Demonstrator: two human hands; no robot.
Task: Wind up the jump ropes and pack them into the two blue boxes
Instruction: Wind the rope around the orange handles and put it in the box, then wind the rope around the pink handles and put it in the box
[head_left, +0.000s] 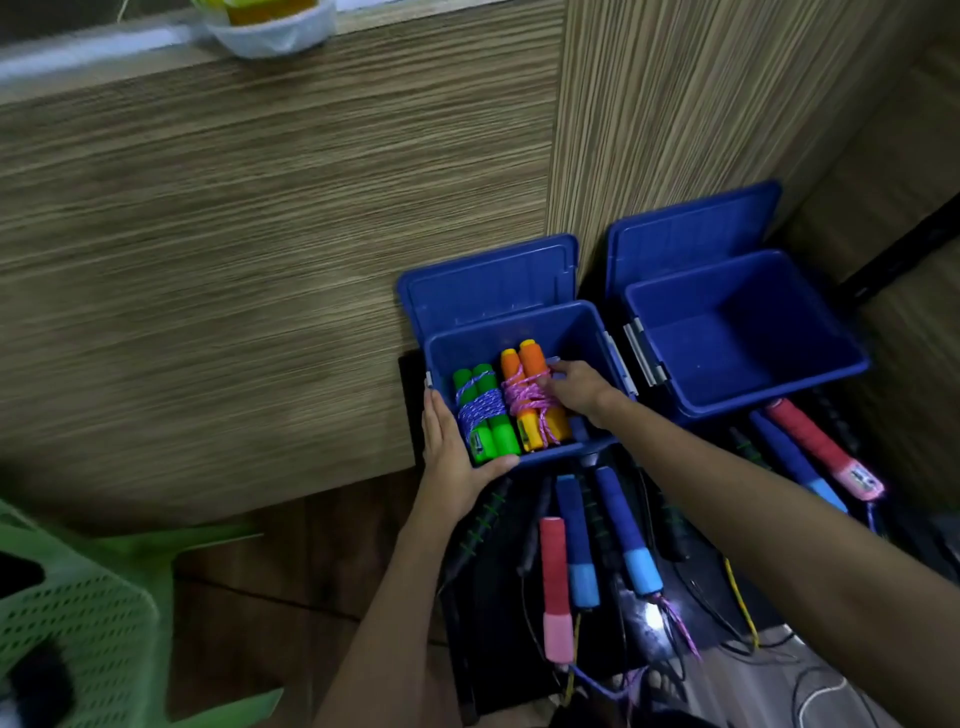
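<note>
Two open blue boxes stand side by side on a dark surface. The left box (592, 332) holds a green-handled rope bundle (485, 415) wound in blue cord and an orange-handled bundle (535, 395) wound in pink cord. My left hand (449, 447) holds the left box's near left corner, thumb curled over the rim. Inside the box, my right hand (574, 389) touches the orange bundle with its fingertips. The right box (748, 332) holds nothing. Loose ropes lie in front: blue handles (626, 530), a red-and-pink handle (553, 577), another red handle (815, 441).
Both box lids stand up against a wood-grain panel (260, 234). A green perforated plastic basket (78, 623) sits at the lower left. Black handles and thin cords (737, 608) trail over the dark surface and floor. A white bowl (270, 26) rests on the ledge above.
</note>
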